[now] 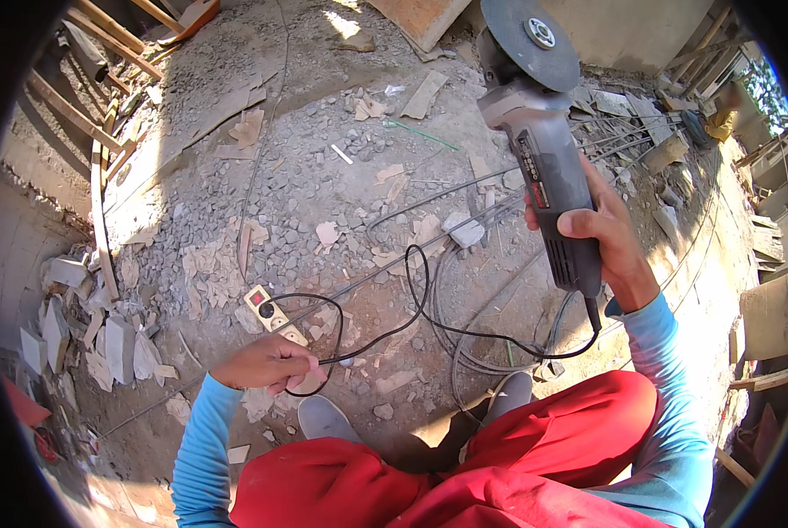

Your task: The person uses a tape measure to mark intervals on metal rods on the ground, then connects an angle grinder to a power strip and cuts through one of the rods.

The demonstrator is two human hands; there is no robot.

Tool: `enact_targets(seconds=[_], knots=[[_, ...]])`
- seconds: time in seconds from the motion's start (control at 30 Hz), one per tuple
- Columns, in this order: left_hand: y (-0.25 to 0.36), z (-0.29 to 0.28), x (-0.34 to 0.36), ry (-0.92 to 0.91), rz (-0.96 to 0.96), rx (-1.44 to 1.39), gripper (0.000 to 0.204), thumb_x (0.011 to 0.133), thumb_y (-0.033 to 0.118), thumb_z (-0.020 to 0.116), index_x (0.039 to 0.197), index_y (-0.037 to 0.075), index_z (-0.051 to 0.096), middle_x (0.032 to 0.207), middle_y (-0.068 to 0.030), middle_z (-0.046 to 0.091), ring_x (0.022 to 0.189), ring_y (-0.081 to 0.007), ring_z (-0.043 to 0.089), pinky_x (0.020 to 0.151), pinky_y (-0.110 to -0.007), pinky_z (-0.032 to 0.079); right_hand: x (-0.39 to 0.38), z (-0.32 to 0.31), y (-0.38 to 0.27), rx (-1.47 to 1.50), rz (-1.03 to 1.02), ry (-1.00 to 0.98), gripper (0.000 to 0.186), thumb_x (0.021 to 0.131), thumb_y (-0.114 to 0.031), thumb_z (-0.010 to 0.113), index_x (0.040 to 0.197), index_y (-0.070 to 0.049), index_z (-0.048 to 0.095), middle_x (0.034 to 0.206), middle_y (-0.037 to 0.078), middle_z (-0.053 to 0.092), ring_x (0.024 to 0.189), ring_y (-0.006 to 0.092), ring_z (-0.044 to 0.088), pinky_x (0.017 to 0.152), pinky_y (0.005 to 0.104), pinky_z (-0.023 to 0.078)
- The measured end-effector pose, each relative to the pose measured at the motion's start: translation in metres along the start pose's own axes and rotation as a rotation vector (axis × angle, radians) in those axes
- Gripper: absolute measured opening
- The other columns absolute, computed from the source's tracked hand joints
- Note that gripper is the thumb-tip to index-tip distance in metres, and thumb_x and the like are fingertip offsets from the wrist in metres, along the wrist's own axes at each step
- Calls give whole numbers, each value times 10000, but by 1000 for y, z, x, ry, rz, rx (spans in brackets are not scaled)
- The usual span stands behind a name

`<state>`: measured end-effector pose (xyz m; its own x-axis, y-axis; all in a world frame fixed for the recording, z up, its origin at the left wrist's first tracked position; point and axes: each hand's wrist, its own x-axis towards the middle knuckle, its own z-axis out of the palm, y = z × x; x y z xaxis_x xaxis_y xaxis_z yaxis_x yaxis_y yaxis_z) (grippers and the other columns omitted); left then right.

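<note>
My right hand (607, 233) is wrapped round the body of a grey and black angle grinder (548, 167), lifted to the right. The grinder's dark cutting disc (522, 40) is uppermost and points away from me. From its lower end a black power cord (473, 333) droops and loops leftward. My left hand (275, 363) is closed on this cord, low and left of my knees. Just beyond that hand lies a cream power strip (279, 319) with a red switch, on the ground. A black plug (266, 310) sits in one of its sockets.
Rubble and gravel (315, 176) cover the ground ahead. Long steel rebars (491, 209) cross it beside a coil of grey cable (451, 352). Broken blocks (117, 348) stand at the left, near wooden poles (99, 194). A concrete chunk (463, 229) lies among the bars. My shoes (328, 420) are close below.
</note>
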<state>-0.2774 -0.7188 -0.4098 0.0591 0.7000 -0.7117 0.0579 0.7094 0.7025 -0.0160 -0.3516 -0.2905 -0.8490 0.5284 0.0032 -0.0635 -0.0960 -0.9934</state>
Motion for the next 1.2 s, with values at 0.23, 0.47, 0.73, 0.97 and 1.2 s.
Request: enact_targets(seconds=[0.23,0.47,0.73,0.97,1.2], knots=[[-47,-5,-63,-104,-410,1547,265,868,317,702,825,64,772,796,-97,736,779,-272,744,664,-414,572,1,-35,39,183,371,-74,514,799,-108,727,1266,16,550,951,121,656,766,221,677,678,360,571],[105,43,109,370,626,982,312,907,186,679,1192,58,684,1056,-177,710,889,-311,717,809,-437,568,-2,-39,97,302,416,196,353,839,-129,715,1109,61,591,961,151,671,842,245,722,745,376,623],[135,154,222,413,706,238,371,862,275,808,1074,-2,682,945,-149,737,797,-242,753,717,-359,575,24,-58,158,401,345,288,333,857,-156,703,1087,70,619,872,105,671,730,181,669,702,333,599],[98,188,267,610,498,277,201,902,207,712,956,22,656,936,-174,738,829,-379,724,744,-477,570,12,-66,226,413,420,393,311,876,-164,662,1115,18,585,837,106,655,700,184,654,657,329,590],[67,210,296,704,526,339,174,915,189,699,984,36,653,892,-163,714,833,-389,706,720,-492,545,6,-82,259,477,520,456,241,866,-163,660,1029,6,607,820,117,654,695,199,643,639,331,580]])
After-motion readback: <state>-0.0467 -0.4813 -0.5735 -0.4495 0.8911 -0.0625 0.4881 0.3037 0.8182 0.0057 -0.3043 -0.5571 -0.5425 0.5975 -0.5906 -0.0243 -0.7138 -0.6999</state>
